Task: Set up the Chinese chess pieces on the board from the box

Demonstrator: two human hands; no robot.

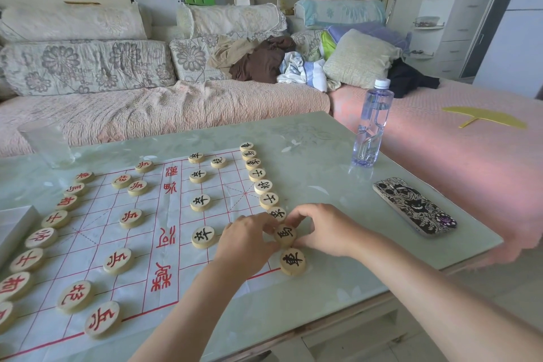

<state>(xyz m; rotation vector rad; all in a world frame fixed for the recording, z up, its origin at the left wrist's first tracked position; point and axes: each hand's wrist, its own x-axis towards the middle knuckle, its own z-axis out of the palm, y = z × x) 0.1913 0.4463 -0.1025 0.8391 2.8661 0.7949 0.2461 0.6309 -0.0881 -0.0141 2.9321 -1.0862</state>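
the board point(97, 247) lies on the tabletop point(323, 153), a thin sheet with red lines, and almost every piece already stands on it: red pieces along the left side, black ones on the right. both hands meet at the near end of the black back row. the left hand point(245, 239) and the right hand point(316, 228) each have fingertips against the black horse piece point(285, 234), one from either side, so the grip is a light two-handed pinch on that disc; it rests on the board, between the black elephant piece point(277, 214) and the black chariot piece point(293, 261) at the corner. this looks like the closing step, nudging the horse onto its point in line with the row. the left hand covers the spot where the near black cannon and soldier would sit, so i cannot tell whether they are placed. the next move calls for releasing the horse without dragging the thin sheet, then checking that hidden corner. the box point(11, 225) shows only as a pale edge at far left.
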